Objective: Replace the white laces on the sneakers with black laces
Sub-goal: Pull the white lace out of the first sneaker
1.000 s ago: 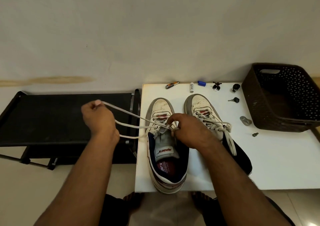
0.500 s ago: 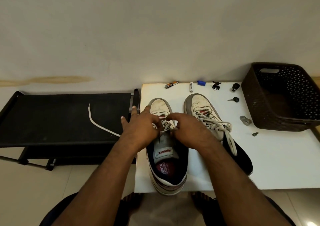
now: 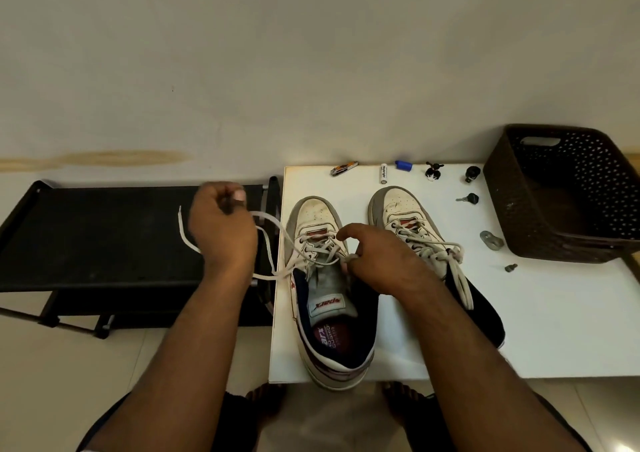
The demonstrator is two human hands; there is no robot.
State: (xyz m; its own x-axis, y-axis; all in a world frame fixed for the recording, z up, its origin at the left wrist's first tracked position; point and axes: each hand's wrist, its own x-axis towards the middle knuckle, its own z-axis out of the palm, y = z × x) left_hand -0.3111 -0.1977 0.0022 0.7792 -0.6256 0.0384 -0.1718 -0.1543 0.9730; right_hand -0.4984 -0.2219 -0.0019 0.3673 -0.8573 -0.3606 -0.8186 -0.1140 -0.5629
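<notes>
Two white sneakers stand side by side on the white table [image 3: 519, 330]. The left sneaker [image 3: 322, 216] has its white lace [image 3: 277, 224] partly pulled out of the upper eyelets. My left hand [image 3: 221, 230] is out to the left of that shoe, over the black rack, and pinches a loop of the lace. My right hand [image 3: 377, 261] rests on the left sneaker's tongue area, fingers curled at the eyelets on the lace. The right sneaker [image 3: 401, 205] is still laced and tied with its white lace [image 3: 453, 264]. No black laces are in view.
A black rack [image 3: 104, 237] stands left of the table. A dark brown perforated basket [image 3: 568, 195] sits at the table's right rear. Small items lie along the back edge: a nail clipper [image 3: 343, 169], a battery [image 3: 383, 173], a blue cap [image 3: 403, 165], keys and screws.
My left hand went from the shoe's eyelets out to the left again, drawing a loop of white lace with it. My right hand stayed on the left sneaker.
</notes>
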